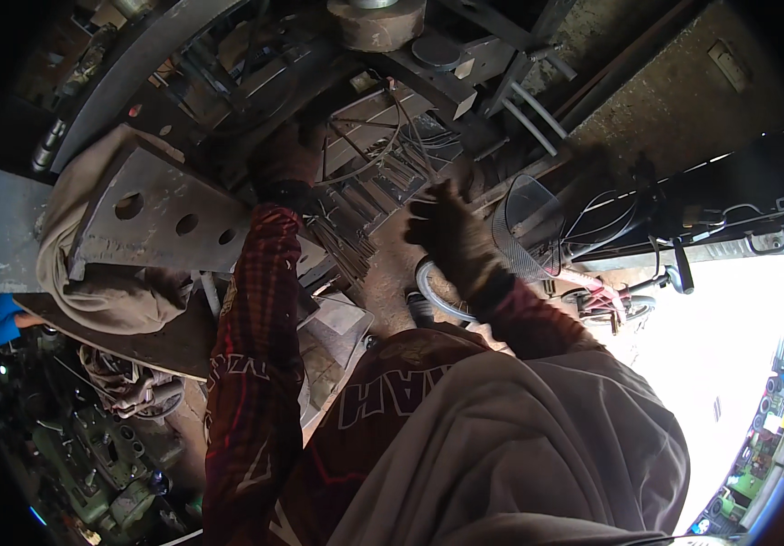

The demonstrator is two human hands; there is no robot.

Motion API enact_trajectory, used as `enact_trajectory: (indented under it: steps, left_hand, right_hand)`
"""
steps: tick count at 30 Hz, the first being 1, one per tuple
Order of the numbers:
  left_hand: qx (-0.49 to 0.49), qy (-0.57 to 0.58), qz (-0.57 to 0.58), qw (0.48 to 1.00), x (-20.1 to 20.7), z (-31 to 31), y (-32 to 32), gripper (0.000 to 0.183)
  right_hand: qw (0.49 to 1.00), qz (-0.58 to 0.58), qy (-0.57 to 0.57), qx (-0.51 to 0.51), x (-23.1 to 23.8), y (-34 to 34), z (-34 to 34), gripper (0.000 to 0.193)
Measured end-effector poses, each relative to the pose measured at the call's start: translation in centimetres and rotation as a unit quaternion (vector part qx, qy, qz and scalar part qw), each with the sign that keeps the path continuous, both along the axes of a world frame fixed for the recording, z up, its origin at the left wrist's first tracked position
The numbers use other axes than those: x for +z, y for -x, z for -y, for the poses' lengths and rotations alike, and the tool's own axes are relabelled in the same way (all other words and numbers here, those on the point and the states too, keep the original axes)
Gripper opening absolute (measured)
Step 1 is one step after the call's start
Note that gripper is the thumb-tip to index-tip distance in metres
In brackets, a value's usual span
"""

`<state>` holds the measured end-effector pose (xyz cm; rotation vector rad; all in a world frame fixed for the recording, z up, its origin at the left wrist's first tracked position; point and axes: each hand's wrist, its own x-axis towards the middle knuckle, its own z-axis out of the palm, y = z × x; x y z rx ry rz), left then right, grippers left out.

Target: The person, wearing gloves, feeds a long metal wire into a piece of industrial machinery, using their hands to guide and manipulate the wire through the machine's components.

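My left hand (285, 159), in a dark glove, reaches forward into shadow beside a pile of metal bars (369, 196). Its fingers are lost in the dark, so whether it grips anything is unclear. My right hand (451, 232), also gloved, is raised to the right of the bars, fingers apart and nothing visible in them. Slight motion blur softens it. Close to its right side is a mesh bicycle basket (529, 227). Thin curved rods or cables (401, 136) lie above the bars.
On the left, a steel plate with round holes (155, 214) juts out beside a draped cloth (105, 300). A round metal block (378, 25) stands at the far side. Bicycles with a red frame (606, 296) are at right, near bright daylight. Green machinery (91, 455) stands lower left.
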<state>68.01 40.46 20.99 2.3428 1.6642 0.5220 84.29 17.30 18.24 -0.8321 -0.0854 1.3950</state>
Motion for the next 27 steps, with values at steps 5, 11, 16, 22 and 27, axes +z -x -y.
enact_trajectory:
  steps: [5, 11, 16, 22, 27]
  left_hand:
    - [-0.045, -0.135, 0.056, 0.988, -2.3, -0.8, 1.4, 0.061]
    - [-0.035, -0.042, 0.048, 0.997, -2.6, -1.7, 1.6, 0.059]
    - [-0.065, -0.104, 0.084, 0.989, -2.8, -1.4, 1.5, 0.060]
    - [-0.037, -0.040, 0.022, 0.998, 0.1, 1.0, 0.2, 0.061]
    - [-0.011, 0.028, 0.016, 0.999, 0.6, 0.5, 0.6, 0.059]
  right_hand:
    - [0.992, 0.111, -0.044, -0.025, 5.8, 9.8, -3.6, 0.066]
    - [0.880, 0.448, 0.007, 0.159, 2.0, -0.8, -1.2, 0.039]
    - [0.889, 0.405, 0.069, 0.204, 3.1, -3.3, -3.1, 0.033]
    - [0.986, 0.147, 0.083, -0.014, 1.8, 2.9, -4.7, 0.044]
    - [0.991, 0.070, 0.005, -0.118, 0.7, 10.3, -9.7, 0.032]
